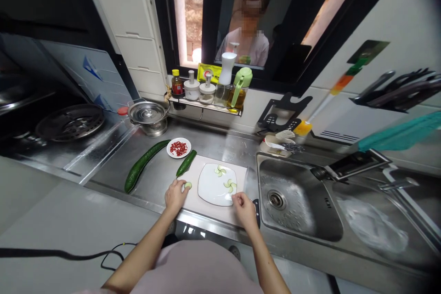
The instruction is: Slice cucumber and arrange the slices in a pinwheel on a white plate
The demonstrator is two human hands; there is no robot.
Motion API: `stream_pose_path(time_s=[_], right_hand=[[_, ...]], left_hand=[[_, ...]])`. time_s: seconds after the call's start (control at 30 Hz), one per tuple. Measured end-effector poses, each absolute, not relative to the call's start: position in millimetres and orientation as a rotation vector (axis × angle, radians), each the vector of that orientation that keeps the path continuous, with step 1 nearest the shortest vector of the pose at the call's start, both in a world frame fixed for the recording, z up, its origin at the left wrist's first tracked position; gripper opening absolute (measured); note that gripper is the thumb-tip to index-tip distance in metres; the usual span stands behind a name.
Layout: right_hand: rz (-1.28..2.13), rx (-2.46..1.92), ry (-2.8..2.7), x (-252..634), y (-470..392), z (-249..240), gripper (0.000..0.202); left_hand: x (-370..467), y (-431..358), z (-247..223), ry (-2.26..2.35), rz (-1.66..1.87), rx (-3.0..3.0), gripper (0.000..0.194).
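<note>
My left hand (175,196) is over the left edge of a pale cutting board (206,210), with its fingers closed on a cucumber slice (188,185). On the board lies a white squarish plate (209,184), where thin cucumber pieces form two pinwheel shapes, one near the top (219,171) and one at the right (230,186). My right hand (244,206) is at the plate's lower right corner, fingertips pinched; whatever is between them is too small to make out. A cut length of cucumber (186,163) rests at the board's upper left edge.
A long whole cucumber (143,167) and a small dish of chopped red pieces (178,148) lie to the left. A black knife handle (257,212) is beside my right wrist. The sink (299,197) is at the right, a condiment rack (206,101) behind, a lidded metal pot (149,117) back left.
</note>
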State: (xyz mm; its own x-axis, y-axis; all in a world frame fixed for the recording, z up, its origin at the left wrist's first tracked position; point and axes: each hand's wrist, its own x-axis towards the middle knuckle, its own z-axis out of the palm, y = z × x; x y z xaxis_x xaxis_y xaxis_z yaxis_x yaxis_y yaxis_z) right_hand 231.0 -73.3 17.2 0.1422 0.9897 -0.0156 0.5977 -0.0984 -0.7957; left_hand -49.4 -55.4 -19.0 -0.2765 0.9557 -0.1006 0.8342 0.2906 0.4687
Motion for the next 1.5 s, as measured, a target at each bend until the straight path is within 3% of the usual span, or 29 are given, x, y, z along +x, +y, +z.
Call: stream_pose_path(time_s=[0.3, 0.57, 0.73, 1.0, 1.5], right_hand=[[0.799, -1.786, -1.531, 232, -76, 16, 0.038], [0.828, -1.716, -1.549, 216, -60, 32, 0.030], [0.974, -1.532, -1.629, 188, -41, 57, 0.027], [1.171, -1.374, -1.632, 167, -30, 74, 0.023], [1.219, -1.410, -1.721, 129, -14, 38, 0.024]], left_hand=[[-44, -54, -22, 2.136, 0.728, 1.465, 0.012], [-28, -41, -6, 1.629, 1.282, 0.851, 0.030], [-6, -35, 27, 1.377, 1.236, 0.893, 0.042], [12, -35, 58, 1.240, 1.130, 1.046, 0.044], [-24, -30, 21, 1.681, 0.968, 1.340, 0.026]])
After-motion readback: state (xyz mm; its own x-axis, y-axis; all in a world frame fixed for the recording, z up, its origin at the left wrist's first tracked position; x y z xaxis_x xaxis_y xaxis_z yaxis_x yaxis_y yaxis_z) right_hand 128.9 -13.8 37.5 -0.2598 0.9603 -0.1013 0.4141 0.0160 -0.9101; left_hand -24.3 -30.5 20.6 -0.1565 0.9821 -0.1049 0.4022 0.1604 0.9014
